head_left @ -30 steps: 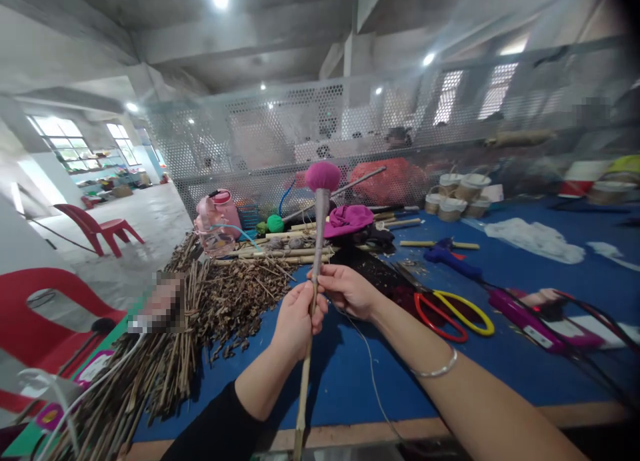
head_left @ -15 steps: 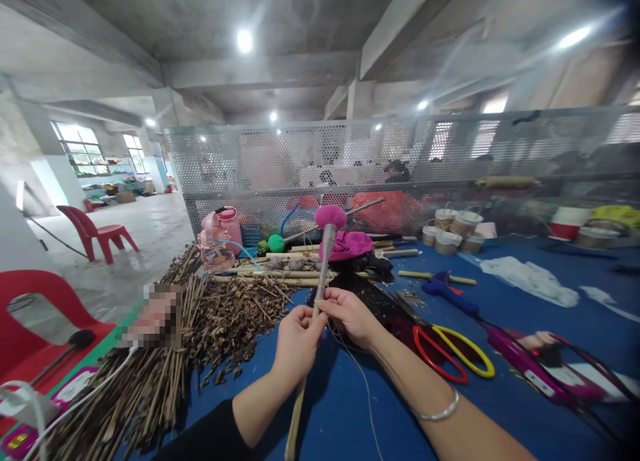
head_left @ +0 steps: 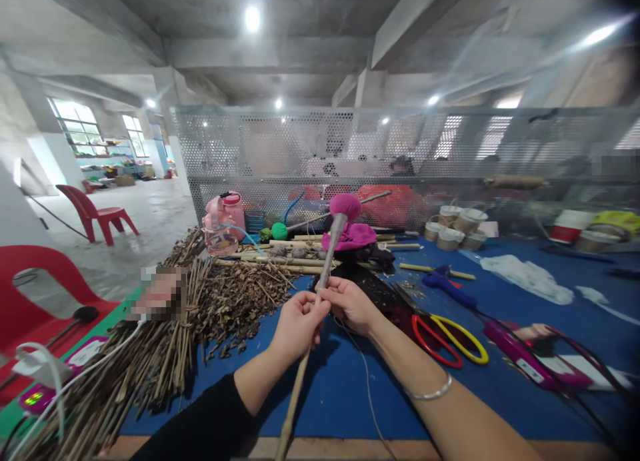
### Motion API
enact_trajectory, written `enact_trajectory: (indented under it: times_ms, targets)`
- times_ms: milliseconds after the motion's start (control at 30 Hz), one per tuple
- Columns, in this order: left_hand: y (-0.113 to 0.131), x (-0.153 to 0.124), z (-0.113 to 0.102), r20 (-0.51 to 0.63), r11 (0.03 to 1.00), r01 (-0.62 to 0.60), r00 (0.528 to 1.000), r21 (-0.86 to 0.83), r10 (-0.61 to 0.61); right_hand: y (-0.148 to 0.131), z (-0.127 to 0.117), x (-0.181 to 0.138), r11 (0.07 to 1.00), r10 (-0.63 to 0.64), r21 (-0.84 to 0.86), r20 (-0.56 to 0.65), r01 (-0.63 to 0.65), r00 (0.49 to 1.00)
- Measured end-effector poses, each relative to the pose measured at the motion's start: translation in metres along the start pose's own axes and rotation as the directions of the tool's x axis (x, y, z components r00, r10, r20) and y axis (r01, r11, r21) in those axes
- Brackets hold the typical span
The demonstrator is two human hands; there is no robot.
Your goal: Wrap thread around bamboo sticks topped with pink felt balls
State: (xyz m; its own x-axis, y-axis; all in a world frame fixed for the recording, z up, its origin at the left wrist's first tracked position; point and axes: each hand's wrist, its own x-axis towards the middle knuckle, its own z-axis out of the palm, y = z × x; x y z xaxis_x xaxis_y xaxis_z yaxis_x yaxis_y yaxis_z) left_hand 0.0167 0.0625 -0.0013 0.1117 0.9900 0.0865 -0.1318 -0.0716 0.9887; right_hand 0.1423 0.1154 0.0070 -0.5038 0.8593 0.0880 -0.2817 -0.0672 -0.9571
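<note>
A long bamboo stick [head_left: 296, 396] slants up through both hands. Its top carries a round magenta fabric ball [head_left: 345, 206], with a grey wrapped neck [head_left: 334, 244] below. My left hand [head_left: 300, 324] is closed around the stick just under the wrapping. Against it, my right hand [head_left: 349, 306] pinches the stick at the lower end of the wrapping. A thin pale wire or thread [head_left: 369, 389] trails down from beneath my right hand to the table; its upper end is hidden by my fingers.
Dried plant stalks [head_left: 165, 341] are heaped at left. Scissors with red and yellow handles [head_left: 450, 341] and a blue glue gun [head_left: 450, 286] lie at right on the blue tabletop [head_left: 345, 408]. Magenta cloth [head_left: 353, 236], small pots [head_left: 453, 228] and a perforated metal screen [head_left: 280, 148] are behind.
The whole view has shifted slightly, showing the table's front edge. The stick leans a little more to the right at its top. Both hands keep their hold.
</note>
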Motion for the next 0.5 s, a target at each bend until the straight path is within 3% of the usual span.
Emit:
enact_trajectory:
  times_ms: [100, 200, 500]
  targets:
    - [0.003, -0.001, -0.001, -0.075, 0.999, -0.02, 0.997, 0.045, 0.023, -0.001, -0.001, -0.001, 1.0, -0.01, -0.024, 0.019, 0.011, 1.0]
    - [0.005, -0.002, 0.0, -0.072, 0.999, -0.028, 0.997, 0.029, 0.03, -0.003, -0.004, -0.002, 0.999, -0.005, -0.036, 0.053, 0.007, 0.999]
    - [0.003, -0.002, 0.0, 0.097, 0.999, -0.043, 0.994, -0.027, 0.046, -0.011, 0.0, -0.005, 0.999, 0.037, 0.023, 0.017, -0.038, 0.999]
